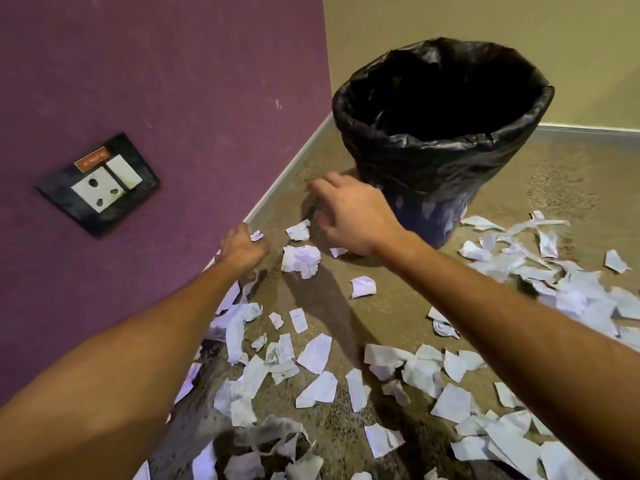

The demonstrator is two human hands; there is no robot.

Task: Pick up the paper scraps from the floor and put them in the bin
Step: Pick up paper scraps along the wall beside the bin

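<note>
White torn paper scraps [315, 353] lie scattered over the speckled floor, thickest at the right [571, 292] and along the bottom. A crumpled ball of paper [300, 260] lies between my hands. The bin [443, 109], lined with a black bag, stands upright in the corner, its inside dark. My left hand [242, 249] is low by the skirting, fingers closed on a small paper scrap [256, 235]. My right hand [346, 213] hovers in front of the bin's base, fingers spread and curled downward, holding nothing that I can see.
A purple wall [173, 81] with a black socket plate [100, 183] runs close on the left. A beige wall [519, 22] stands behind the bin. A pale skirting strip [294, 161] edges the floor.
</note>
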